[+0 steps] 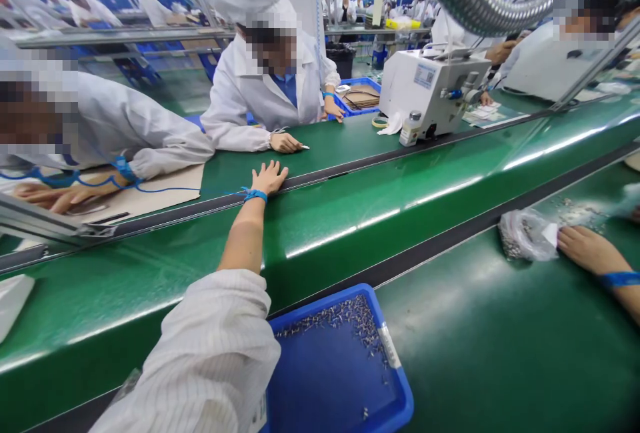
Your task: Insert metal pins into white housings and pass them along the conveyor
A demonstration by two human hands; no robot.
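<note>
Smooth green bench surface (475, 353) is seen nearest, with light reflected in its finish. On it is set a rectangular blue plastic tray (330, 379) with rounded corners; its lower edge is cut off and its left side is hidden by a rolled, fine-striped white fabric sleeve (220, 346). Small loose metal parts (360, 319) are heaped along its far side; their exact shape cannot be made out. At right, a crumpled clear plastic bag (523, 239) of small parts is touched by a co-worker's hand (590, 249), its forearm cropped.

Beyond, a glossy green conveyor belt (350, 213) is spanned by the left arm. The left hand (270, 177) is held palm down with fingers spread at the narrow black rail (320, 176); nothing is seen grasped, but the palm is hidden and contact cannot be determined. The right hand is out of frame; its grip cannot be told. Just beyond, a small white piece (305, 147) is held by a facing co-worker's fingers (295, 144). Farther back, a boxy white machine (415, 86) is mounted; background workers are blurred.
</note>
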